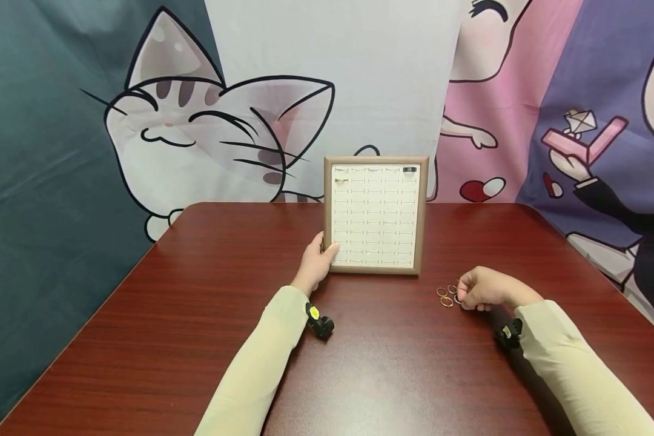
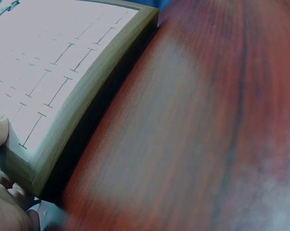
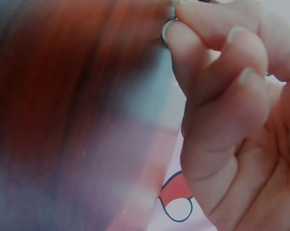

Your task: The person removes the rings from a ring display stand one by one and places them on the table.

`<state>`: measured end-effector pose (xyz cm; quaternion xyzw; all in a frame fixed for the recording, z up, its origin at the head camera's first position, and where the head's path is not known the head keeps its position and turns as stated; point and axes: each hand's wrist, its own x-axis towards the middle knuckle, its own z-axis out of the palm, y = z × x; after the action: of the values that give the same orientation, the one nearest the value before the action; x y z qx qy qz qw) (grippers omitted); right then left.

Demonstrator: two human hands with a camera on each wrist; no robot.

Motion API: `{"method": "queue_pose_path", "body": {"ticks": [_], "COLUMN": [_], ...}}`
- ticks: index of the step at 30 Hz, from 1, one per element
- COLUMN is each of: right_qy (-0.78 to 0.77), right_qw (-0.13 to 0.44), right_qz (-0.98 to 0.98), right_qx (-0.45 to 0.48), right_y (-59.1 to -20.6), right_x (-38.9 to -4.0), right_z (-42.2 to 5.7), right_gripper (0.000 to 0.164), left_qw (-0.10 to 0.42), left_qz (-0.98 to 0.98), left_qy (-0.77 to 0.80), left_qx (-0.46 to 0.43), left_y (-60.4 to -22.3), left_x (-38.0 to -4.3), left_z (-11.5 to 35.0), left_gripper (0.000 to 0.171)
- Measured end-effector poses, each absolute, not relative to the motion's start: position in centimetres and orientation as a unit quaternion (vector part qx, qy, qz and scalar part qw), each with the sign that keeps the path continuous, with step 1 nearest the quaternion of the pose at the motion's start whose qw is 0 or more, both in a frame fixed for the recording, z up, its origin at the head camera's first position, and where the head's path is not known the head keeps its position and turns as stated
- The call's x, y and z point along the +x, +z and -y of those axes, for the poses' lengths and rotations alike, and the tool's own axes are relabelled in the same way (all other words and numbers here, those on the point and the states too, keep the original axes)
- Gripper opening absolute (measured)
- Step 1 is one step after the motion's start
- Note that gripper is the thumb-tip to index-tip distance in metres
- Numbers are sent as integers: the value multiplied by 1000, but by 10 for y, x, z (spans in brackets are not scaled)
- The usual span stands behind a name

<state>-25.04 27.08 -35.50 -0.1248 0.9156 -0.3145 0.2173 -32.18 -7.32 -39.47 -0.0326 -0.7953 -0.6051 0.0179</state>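
My left hand [image 1: 315, 264] grips the lower left edge of a wood-framed ring display board [image 1: 375, 215], thumb on the front. The board stands tilted up on the table, its white face lined with rows of slots. A gold ring [image 1: 341, 180] sits in a slot at its upper left, and a dark band [image 1: 409, 169] at its top right corner. Over the table to the right, my right hand [image 1: 487, 287] pinches a dark silvery ring [image 1: 458, 298] between thumb and forefinger, mostly hidden by the fingertips. Gold rings [image 1: 446, 301] lie beside those fingertips.
The reddish-brown wooden table [image 1: 196, 315] spans the space under both arms. Behind it hangs a printed cartoon cloth [image 1: 392, 91]. A small black camera [image 1: 320, 324] is strapped to the left wrist, another black camera [image 1: 509, 334] to the right.
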Motion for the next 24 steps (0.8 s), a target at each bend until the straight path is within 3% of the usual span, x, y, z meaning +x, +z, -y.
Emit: {"method": "queue_pose_path", "body": {"ticks": [13, 24], "right_qy": [-350, -344], "right_qw": [187, 94], "right_qz": [-907, -928], "right_qx": [-138, -109], "right_y": [-341, -323], "right_x": [-259, -276], "right_z": [-268, -256], "right_gripper": [6, 10], "left_qw": [9, 10], "left_qz": [796, 800], "left_qy": [-605, -600], "left_qx": [-26, -19], "left_y": [-395, -396], "left_x": [-321, -322], "left_z": [73, 73], "left_gripper": [53, 54]}}
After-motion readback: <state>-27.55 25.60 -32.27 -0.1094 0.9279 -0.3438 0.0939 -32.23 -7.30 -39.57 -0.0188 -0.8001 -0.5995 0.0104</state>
